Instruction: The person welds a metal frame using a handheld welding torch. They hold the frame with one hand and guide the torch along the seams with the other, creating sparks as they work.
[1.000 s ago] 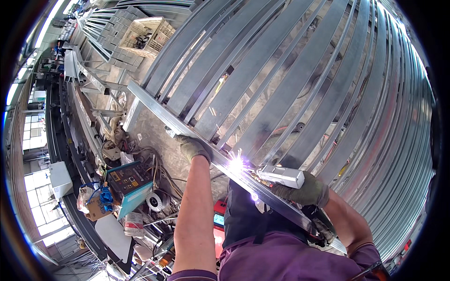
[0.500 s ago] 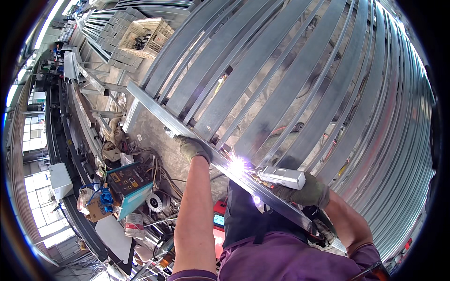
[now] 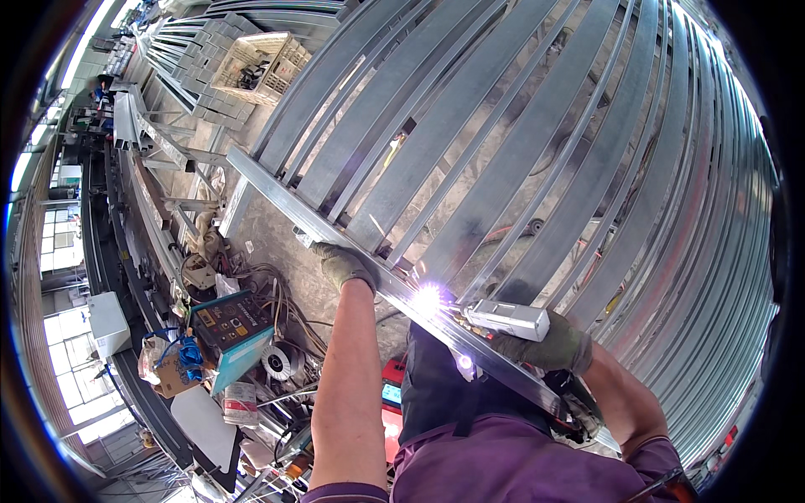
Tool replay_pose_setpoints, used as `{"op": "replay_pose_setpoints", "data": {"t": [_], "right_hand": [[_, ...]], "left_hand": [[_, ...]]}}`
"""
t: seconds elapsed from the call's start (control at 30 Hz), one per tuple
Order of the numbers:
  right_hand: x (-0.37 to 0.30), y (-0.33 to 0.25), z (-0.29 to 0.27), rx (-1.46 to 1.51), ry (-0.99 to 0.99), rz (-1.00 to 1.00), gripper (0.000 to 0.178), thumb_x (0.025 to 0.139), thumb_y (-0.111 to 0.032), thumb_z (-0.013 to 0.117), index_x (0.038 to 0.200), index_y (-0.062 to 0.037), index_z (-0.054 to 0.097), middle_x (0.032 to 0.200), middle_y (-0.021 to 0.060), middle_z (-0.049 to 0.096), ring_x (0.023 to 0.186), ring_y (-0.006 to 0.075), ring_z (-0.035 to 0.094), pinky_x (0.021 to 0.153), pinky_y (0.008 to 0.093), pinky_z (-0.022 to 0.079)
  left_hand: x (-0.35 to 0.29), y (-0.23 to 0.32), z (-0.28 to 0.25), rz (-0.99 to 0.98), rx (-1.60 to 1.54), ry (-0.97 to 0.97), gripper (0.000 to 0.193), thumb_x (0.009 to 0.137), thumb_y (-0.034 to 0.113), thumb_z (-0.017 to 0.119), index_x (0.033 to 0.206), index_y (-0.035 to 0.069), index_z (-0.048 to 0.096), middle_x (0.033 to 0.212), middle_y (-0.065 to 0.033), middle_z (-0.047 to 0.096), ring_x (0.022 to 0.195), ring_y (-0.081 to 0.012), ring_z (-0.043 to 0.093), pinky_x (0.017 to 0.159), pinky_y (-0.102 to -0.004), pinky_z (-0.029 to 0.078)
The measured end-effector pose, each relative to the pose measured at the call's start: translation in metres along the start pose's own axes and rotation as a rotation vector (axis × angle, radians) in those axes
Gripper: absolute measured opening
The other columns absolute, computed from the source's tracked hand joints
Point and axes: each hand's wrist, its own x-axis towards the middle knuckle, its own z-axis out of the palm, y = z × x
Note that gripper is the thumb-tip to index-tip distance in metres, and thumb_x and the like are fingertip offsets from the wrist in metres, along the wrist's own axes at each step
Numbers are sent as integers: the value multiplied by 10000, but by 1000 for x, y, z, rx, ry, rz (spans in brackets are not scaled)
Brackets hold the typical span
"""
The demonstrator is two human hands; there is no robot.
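One hand of ours, the left hand (image 3: 345,267), rests in its grey-green glove against the near edge of a long metal rail (image 3: 394,286), fingers bunched; we cannot tell whether they close around it. Our right hand (image 3: 555,344), gloved alike, is curled around a silver box-shaped torch (image 3: 507,319), most of its fingers hidden beneath. The torch's narrow front points left at a white-violet glow (image 3: 428,299) on the rail, between our two hands and too bright to show the metal beneath.

The rail slants across in front of us, from upper left to lower right, and broad and narrow metal bars (image 3: 457,126) run away from its far side with gaps between them. To our left, well apart from the rail, stands a turquoise machine with a dark panel (image 3: 232,321), a wire spool (image 3: 277,362) near it. Farther off, a cream crate (image 3: 279,86) sits on stacked grey blocks (image 3: 220,107).
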Motion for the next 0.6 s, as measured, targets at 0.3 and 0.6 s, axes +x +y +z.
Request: {"op": "replay_pose_setpoints", "data": {"t": [0.3, 0.6], "right_hand": [[-5, -4, 1, -132, 17, 14, 474, 1025, -294, 718, 1430, -73, 611, 1293, 87, 714, 1154, 178, 678, 997, 308, 566], [-12, -9, -2, -193, 12, 19, 514, 1012, -355, 726, 1432, -81, 614, 1267, 95, 734, 1146, 201, 706, 1015, 325, 568]], "left_hand": [[16, -106, 75, 409, -1248, 66, 738, 1081, 584, 345, 1569, 45, 466, 1549, -131, 555, 1366, -300, 573, 1172, -490, 400], [44, -245, 197, 975, -1661, -241, 684, 1097, 503, 337, 1609, 54, 400, 1626, -120, 474, 1444, -311, 510, 1227, -555, 325]]}}
